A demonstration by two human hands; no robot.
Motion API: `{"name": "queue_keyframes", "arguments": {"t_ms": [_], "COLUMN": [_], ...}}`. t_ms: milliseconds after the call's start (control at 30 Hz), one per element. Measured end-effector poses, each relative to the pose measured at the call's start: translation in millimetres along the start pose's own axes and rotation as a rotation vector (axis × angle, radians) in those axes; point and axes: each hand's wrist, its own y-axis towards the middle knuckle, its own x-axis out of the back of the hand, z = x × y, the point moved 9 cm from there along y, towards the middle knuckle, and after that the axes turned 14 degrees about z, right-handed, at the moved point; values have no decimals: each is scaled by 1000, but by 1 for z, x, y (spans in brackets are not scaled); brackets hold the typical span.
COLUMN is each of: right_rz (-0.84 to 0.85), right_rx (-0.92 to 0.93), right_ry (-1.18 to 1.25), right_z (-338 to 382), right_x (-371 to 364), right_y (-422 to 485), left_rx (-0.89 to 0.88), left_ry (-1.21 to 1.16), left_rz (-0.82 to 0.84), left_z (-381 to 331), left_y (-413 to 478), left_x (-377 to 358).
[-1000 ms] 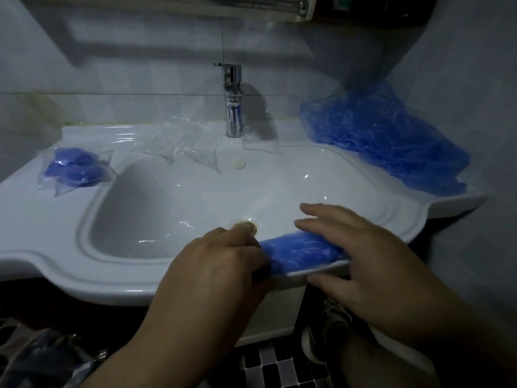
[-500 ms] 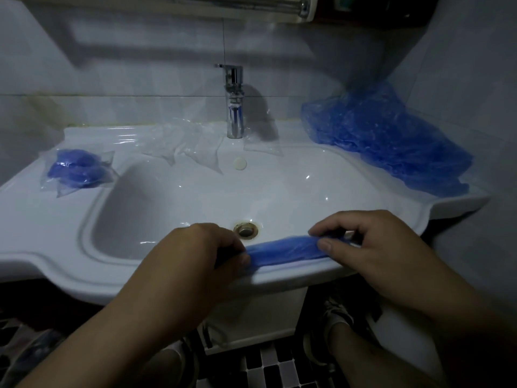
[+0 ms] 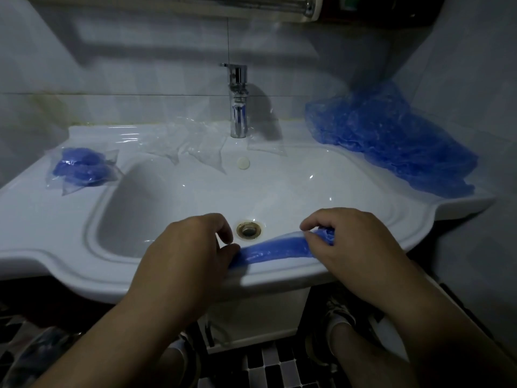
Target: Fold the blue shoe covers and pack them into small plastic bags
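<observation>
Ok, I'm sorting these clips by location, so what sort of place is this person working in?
Most likely a bathroom: a white ceramic washbasin with a chrome tap and a drain, tiled walls behind it, and a checkered tile floor below.

A white ceramic washbasin (image 3: 56, 219) carries a tall chrome tap (image 3: 238, 107) at its back and a metal-ringed drain (image 3: 248, 229) in its bowl

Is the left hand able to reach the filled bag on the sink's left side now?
Likely yes, after letting go: the left hand pinches the folded shoe cover, but only bare sink rim lies toward the filled bag.
</observation>
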Motion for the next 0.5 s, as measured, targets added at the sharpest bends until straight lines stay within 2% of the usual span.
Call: {"name": "queue_keyframes", "arguments": {"t_ms": [167,333,400,500], "right_rz": [43,62,58,59], "right_rx": [42,59,65,64], "right_ry": [21,22,19,20], "right_z": [0,2,2,3], "right_x": [1,-3,-2,-1], "right_y": [-3,-2,-3,-3], "left_rx": [-37,-25,-39,-179], "left_ry": [29,224,330,224], "left_rz": [71,56,-32,-221], "left_z": [1,14,13,-17], "left_y": [-5,-2,-4,-22], "left_x": [2,4,12,23]}}
